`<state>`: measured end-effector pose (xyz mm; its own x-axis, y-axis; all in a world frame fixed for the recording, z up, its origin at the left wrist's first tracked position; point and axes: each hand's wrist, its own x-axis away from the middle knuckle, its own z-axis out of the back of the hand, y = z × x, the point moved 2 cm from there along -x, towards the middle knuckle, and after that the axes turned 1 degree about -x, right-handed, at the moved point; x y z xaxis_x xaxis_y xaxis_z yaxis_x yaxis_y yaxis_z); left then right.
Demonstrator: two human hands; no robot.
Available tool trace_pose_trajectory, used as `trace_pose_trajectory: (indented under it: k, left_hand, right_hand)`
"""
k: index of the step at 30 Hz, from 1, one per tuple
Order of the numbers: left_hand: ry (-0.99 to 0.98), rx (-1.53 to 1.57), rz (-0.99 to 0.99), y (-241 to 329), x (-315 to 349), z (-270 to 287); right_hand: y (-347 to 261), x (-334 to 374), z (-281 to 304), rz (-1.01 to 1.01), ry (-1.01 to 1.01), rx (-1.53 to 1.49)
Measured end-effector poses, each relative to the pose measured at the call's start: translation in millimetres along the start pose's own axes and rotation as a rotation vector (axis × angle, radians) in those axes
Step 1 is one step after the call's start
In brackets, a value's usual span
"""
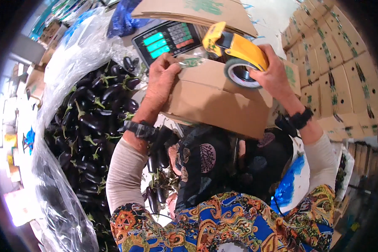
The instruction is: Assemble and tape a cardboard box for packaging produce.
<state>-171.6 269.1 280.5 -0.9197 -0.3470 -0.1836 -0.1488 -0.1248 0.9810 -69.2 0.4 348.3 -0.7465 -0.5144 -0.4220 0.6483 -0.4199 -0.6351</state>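
Observation:
A closed cardboard box (218, 107) sits in front of me, above my knees. My right hand (275, 75) grips a yellow tape dispenser (247, 51) over the box's right part, with a tape roll (240, 74) mounted in it. At the box's far left corner my left hand (161, 80) is closed, thumb and forefinger pinching a short clear strip of tape (192, 62) that lies by the box's edge. Just beyond that hand stands a digital scale (166, 42) with lit green displays.
Many eggplants (92, 122) lie heaped to my left, edged by clear plastic sheeting (56, 84). Flat cardboard sheets (197, 9) lie beyond the scale. Stacked cartons (332, 63) rise at the right. Blue plastic (290, 180) lies near my right side.

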Motion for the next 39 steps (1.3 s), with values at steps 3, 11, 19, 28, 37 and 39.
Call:
trace_pose_trajectory:
  k: [3, 11, 19, 28, 37, 39]
  left_hand:
    - [0.044, 0.009, 0.127, 10.5, 9.1, -7.4]
    - [0.076, -0.073, 0.093, 27.2, 26.2, -28.8]
    - [0.032, -0.045, 0.129, 23.8, 37.0, -38.5]
    - [-0.023, -0.489, -0.087, 12.6, 29.9, -52.5]
    - [0.019, -0.405, -0.033, 7.5, 33.3, -54.3]
    - [-0.051, -0.432, -0.154, 13.3, 39.2, -66.7]
  right_hand:
    - [5.5, -2.4, 3.3, 0.035, 0.009, 0.001]
    - [-4.5, 18.8, 58.6, 0.197, -0.027, 0.392]
    - [-5.7, 35.9, 66.8, 0.212, -0.075, 0.393]
    - [10.5, 50.0, 79.4, 0.273, -0.12, 0.449]
    - [17.8, 56.7, 73.0, 0.164, -0.056, 0.422]
    - [29.8, 62.5, 85.6, 0.084, -0.02, 0.378]
